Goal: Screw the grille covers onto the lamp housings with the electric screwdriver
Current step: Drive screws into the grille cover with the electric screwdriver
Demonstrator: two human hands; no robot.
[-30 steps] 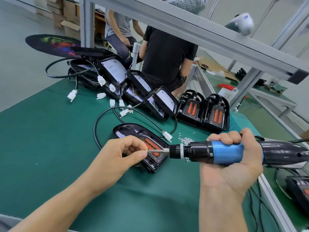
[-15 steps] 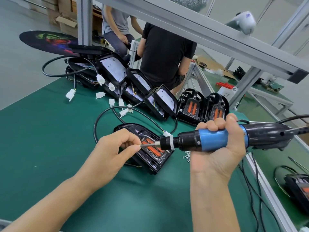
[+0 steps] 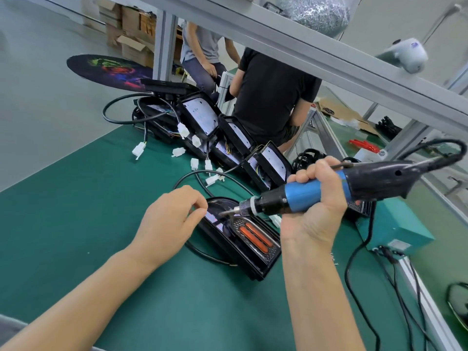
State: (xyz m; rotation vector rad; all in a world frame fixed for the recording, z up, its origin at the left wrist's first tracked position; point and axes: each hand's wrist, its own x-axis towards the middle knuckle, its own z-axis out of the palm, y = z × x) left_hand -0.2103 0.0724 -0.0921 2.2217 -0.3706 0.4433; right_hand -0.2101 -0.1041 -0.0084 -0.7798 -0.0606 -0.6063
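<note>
A black lamp housing (image 3: 253,259) with a grille cover and orange strips (image 3: 255,236) lies flat on the green mat (image 3: 76,211). My right hand (image 3: 316,206) grips the blue and black electric screwdriver (image 3: 304,196). The tool tilts down to the left, and its bit tip (image 3: 224,212) sits at the top of the grille cover. My left hand (image 3: 172,219) hovers at the housing's left edge with fingers curled and thumb near the forefinger. Nothing shows in it, and it is a short way off the bit.
A row of open lamp housings (image 3: 200,115) with white connectors (image 3: 138,150) and black cables leans at the back of the mat. A teal power box (image 3: 395,229) stands to the right, its cords trailing forward. An aluminium beam (image 3: 304,46) crosses overhead. Two people sit behind the bench.
My left hand has let go of the bit tip and drawn back slightly left. My right hand has swung the screwdriver from level to pointing down onto the grille cover.
</note>
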